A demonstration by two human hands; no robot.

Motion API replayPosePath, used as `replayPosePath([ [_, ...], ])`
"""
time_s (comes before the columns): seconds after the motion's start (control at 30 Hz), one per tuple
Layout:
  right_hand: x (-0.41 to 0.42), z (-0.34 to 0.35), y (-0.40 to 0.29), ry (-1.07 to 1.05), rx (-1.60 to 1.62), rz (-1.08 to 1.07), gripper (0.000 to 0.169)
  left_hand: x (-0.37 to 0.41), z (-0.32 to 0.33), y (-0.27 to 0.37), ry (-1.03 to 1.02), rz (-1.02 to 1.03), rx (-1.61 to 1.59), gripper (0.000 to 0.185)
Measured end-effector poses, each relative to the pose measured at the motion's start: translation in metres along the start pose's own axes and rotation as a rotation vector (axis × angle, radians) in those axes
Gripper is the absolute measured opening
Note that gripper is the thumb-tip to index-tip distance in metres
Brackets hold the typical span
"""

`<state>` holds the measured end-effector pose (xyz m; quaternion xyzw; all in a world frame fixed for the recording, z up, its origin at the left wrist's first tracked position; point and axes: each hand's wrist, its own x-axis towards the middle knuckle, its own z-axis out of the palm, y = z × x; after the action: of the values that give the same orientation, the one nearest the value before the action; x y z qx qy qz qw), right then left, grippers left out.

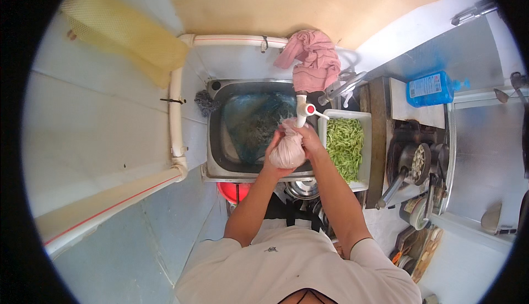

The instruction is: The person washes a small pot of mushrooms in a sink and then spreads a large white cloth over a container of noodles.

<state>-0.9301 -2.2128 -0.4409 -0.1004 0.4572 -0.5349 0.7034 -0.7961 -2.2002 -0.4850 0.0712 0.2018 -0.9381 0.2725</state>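
Both of my hands hold a rounded, pale pink cloth bundle (288,152) over the front right of a metal sink (219,155). My left hand (274,166) cups it from the left and below. At its gathered upper end, my right hand (310,139) grips from the right, close under a white plastic tap (301,113) with a red button on its handle. Water splashes around the top of the bundle. What the cloth contains is hidden. Bluish, rippled water (256,118) lies in the basin.
Right of the sink, a white tub (363,184) holds shredded green vegetable (345,149). A pink towel (312,60) drapes over the pipe above the tap. Farther right are a pan (419,163) on a stove and a blue pump bottle (430,89). A grey scrubber (205,103) hangs at left.
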Motion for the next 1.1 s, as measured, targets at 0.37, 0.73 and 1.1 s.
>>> replayPosePath([
  [0.37,0.034,0.008,-0.016,0.015,-0.821,-0.25,0.038,0.0,0.008,0.039,0.136,-0.093,1.021,0.049],
  [0.73,0.034,0.021,0.022,0.527,-1.443,-0.284,0.035,0.016,0.005,-0.007,0.265,0.888,2.108,0.061],
  [1.1,-0.045,0.017,-0.025,0.415,-0.781,-0.76,0.045,0.032,0.025,0.043,0.217,0.06,0.479,0.037],
])
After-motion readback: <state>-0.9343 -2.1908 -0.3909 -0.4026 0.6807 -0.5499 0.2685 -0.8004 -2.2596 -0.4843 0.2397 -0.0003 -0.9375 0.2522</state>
